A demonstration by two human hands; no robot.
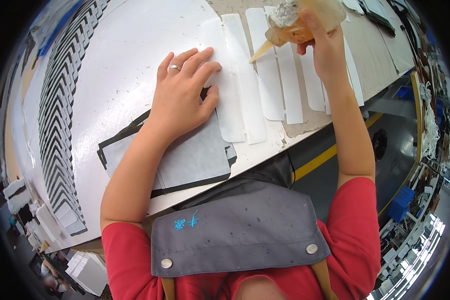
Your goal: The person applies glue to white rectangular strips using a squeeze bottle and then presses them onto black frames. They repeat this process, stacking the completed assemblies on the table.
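Gripping a squeeze bottle (330,14), the right hand (326,50) curls its fingers around the body, raised above the counter (120,65). The yellow nozzle (263,50) points down-left at the white panels (259,127); tip contact cannot be told. With fingers spread, the left hand (186,95) covers the grey sheets (195,160) and 1 panel's edge. Overlapping dark-edged pieces (60,125) form 1 curved row at left.

A white table (120,65) carries white panels (230,110) (card, perhaps).
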